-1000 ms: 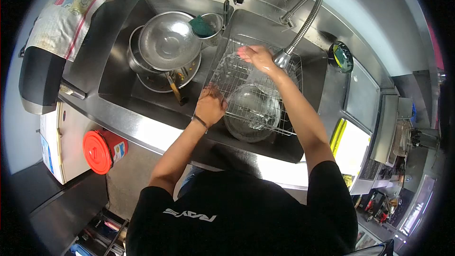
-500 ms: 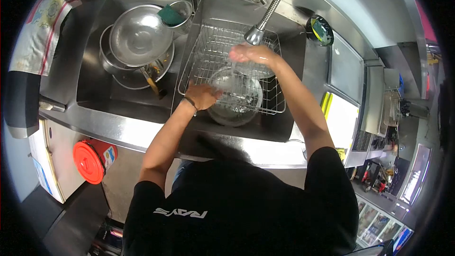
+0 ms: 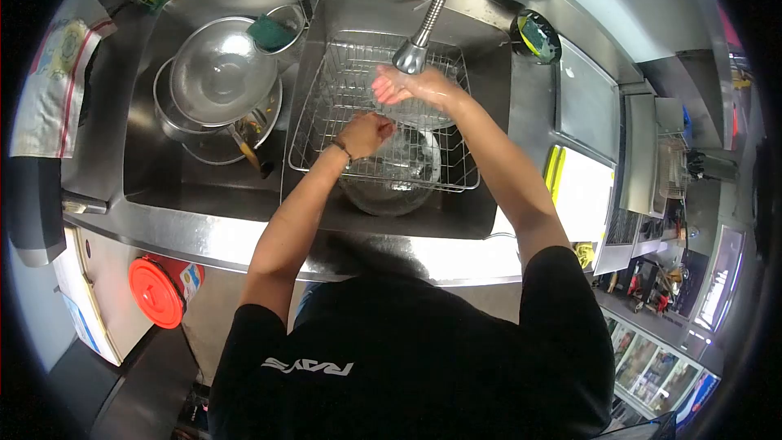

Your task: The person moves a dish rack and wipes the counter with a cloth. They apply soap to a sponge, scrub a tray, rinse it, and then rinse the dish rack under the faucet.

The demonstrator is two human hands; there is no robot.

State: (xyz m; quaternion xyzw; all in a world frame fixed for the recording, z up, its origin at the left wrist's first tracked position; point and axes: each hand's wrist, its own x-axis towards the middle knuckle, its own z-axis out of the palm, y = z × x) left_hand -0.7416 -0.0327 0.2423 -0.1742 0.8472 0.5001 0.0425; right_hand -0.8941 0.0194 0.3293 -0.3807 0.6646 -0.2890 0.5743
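Observation:
My right hand [image 3: 405,85] is wet and sits just under the metal spray head [image 3: 410,58] of the tap. Its palm is turned partly up, with the fingers loosely bent and nothing in them. Close by on the lower left, my left hand [image 3: 366,135] hovers over the wire basket [image 3: 316,132], its fingers curled in and no object seen in it. A dark band circles that wrist. The basket hangs across the right sink basin. Beneath the wires a round, clear or shiny bowl [image 3: 389,198] shows in part.
In the left basin [image 3: 191,183] metal bowls [image 3: 216,73] are stacked with a brush [image 3: 247,147] and a strainer cup holding a green scouring pad [image 3: 270,34]. A black bowl [image 3: 536,36] with a sponge stands right of the sink. A red lidded bucket [image 3: 156,292] is on the floor.
My left hand has lifted up and right from the basket's near left part toward my right hand, its fingers curling. My right hand remains under the spray head. The view has shifted slightly.

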